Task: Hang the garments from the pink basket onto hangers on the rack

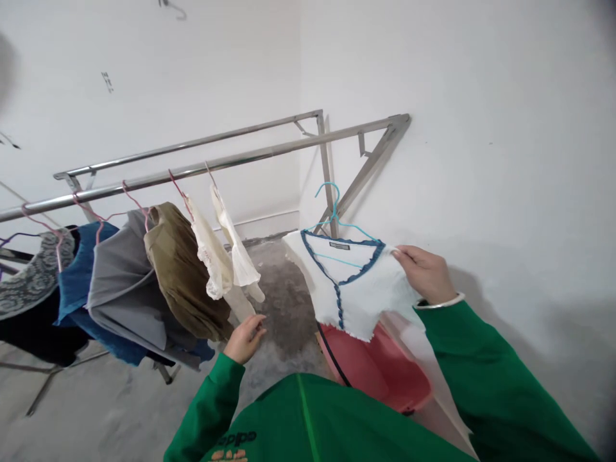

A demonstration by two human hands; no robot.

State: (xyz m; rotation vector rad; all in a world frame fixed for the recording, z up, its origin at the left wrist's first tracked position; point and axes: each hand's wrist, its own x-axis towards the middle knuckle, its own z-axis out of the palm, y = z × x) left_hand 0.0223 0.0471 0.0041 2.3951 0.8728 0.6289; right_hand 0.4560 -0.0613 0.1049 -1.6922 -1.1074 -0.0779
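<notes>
My right hand [428,271] pinches the shoulder of a white top [359,292] with blue ruffled trim round its V-shaped neck. Inside the top sits a light-blue hanger [334,215], its hook standing up free, apart from the rail. My left hand [245,340] is low on the left, near the hem of the pale garments, its fingers curled together; whether anything is between them I cannot make out. Closest to it hang a cream lacy garment [209,250] and a white garment [231,237].
A metal drying rack [269,152] spans left to centre. On it hang an olive garment [180,263], a grey garment [120,276], a blue garment [72,301] and a black patterned one [29,289]. A red basin [409,372] lies below the white top. White walls meet behind.
</notes>
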